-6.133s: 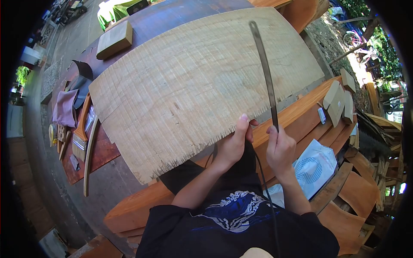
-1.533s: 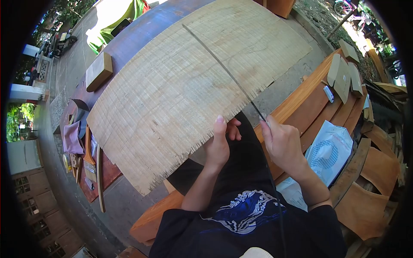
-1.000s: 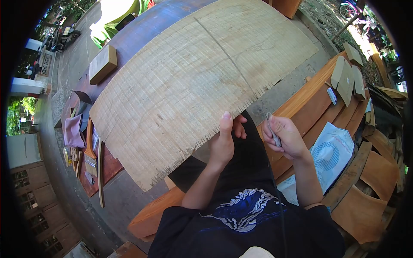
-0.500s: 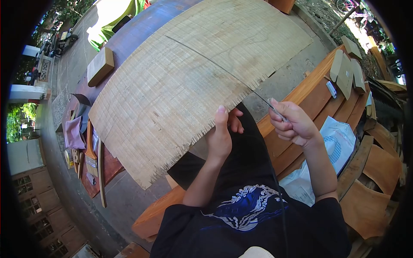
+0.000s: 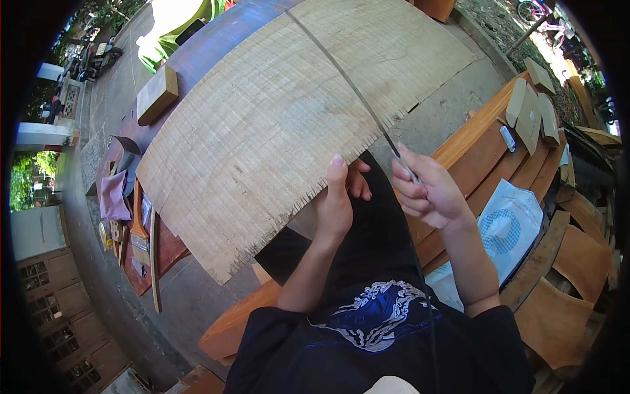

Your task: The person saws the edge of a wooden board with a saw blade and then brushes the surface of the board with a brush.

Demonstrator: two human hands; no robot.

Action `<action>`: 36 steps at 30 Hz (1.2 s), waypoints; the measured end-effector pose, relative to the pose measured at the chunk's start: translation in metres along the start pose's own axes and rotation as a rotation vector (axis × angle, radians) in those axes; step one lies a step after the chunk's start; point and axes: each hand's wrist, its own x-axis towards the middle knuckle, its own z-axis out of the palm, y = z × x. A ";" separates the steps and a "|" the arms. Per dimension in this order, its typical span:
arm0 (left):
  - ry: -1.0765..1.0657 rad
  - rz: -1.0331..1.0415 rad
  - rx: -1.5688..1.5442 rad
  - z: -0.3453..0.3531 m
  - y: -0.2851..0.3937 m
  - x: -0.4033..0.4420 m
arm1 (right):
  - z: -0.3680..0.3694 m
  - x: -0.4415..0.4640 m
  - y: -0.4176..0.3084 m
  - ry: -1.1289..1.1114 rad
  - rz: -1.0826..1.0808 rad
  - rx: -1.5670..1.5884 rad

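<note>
Strip (image 5: 357, 90) in right hand (image 5: 430, 192)

Bright daylight, curved dark edges.

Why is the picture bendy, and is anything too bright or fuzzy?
In the head view, the corners are black and the far edge of the wooden sheet bows, probably from a wide lens; same view, sunlight bleaches a patch beside the green cloth white, and the faraway bicycle looks fuzzy.

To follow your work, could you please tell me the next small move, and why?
I would probably try one light stroke with the thin strip: the right hand holds it across the frayed edge of the board, which the left hand grips.
</note>
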 end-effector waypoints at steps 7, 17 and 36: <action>0.038 0.046 -0.025 0.011 0.005 -0.002 | -0.005 -0.028 0.007 0.041 0.034 0.062; 0.035 0.009 0.043 0.006 0.001 -0.005 | -0.011 -0.022 0.012 0.012 0.025 0.086; -0.011 0.005 0.075 -0.001 0.002 -0.006 | -0.021 -0.027 0.012 0.231 -0.112 -0.189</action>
